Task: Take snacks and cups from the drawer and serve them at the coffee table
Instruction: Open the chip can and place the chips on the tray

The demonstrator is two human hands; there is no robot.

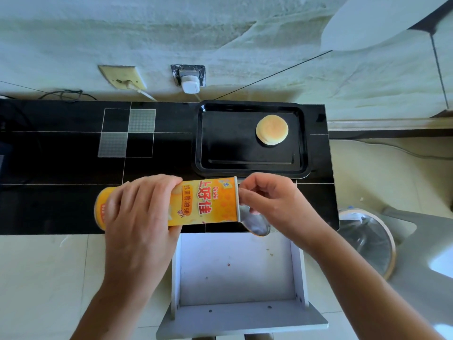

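Left hand has its fingers wrapped round the orange snack can, held sideways just above the front edge of the black desk, while the right hand pinches the silver foil seal, which is peeled partway off the can's open end. Behind the can on the desk sits a black tray with one round bun on it. Below the can, a white drawer is pulled open.
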